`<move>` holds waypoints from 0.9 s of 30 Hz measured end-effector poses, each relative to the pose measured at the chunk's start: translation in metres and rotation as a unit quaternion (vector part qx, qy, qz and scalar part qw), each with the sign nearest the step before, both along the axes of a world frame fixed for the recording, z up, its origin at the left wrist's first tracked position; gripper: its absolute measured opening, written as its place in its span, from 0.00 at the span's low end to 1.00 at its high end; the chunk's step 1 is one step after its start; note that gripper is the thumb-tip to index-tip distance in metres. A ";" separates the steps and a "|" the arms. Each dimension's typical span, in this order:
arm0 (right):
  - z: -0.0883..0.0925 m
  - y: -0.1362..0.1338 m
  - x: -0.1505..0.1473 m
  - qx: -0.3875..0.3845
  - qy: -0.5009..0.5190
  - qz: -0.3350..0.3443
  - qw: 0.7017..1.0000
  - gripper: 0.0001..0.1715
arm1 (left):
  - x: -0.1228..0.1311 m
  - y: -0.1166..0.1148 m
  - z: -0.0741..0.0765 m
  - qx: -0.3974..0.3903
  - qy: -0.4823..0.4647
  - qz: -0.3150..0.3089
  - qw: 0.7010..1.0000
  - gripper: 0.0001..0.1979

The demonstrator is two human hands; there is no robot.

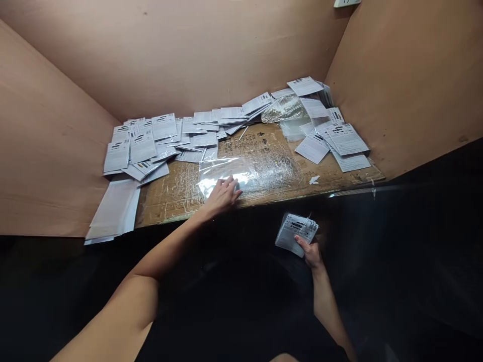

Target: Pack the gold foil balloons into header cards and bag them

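My left hand (pixel 223 195) lies with its fingers spread on a shiny clear plastic sheet (pixel 215 173) near the front edge of the cardboard-covered surface (pixel 169 191). Below that edge, my right hand (pixel 311 251) grips a stack of printed cards (pixel 292 231), thumb on top and fingers hidden underneath. The cards look white with dark print and a barcode, and some seem to be in clear sleeves. Glare covers part of the sheet beside my left fingers.
Printed cards (pixel 143 146) in a loose pile line the back left. More cards (pixel 343 138) and clear plastic sleeves (pixel 296 128) lie at the right. Blank white sheets (pixel 113 208) overhang the front left corner. A torn white scrap (pixel 314 179) is near the edge. Wooden panels (pixel 188 50) enclose three sides.
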State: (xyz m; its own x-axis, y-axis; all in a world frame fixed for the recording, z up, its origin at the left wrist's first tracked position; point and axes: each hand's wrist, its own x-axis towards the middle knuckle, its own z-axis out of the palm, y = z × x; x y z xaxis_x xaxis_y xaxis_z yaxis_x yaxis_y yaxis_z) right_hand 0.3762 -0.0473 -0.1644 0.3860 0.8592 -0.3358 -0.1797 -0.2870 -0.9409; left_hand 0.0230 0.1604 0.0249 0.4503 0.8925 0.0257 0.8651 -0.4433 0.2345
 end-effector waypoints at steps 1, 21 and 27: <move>0.004 -0.001 -0.001 -0.002 0.021 -0.008 1.000 0.34 | -0.004 0.002 0.000 0.000 -0.007 -0.006 1.000 0.25; 0.140 0.061 -0.091 0.031 0.291 0.054 0.955 0.27 | -0.022 -0.131 -0.036 -0.067 -0.628 0.351 0.692 0.22; 0.144 0.054 -0.078 0.032 0.284 0.047 0.957 0.28 | 0.001 -0.147 -0.033 -0.420 -0.691 0.309 0.501 0.31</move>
State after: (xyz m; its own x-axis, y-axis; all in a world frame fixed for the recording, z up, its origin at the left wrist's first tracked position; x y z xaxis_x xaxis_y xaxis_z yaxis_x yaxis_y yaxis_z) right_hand 0.2983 0.0070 -0.0201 0.0774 0.9069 -0.4142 -0.6435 -0.2719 -0.7155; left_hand 0.0241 0.0136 -0.0080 0.1524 0.8081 -0.5690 -0.4692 0.5658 0.6780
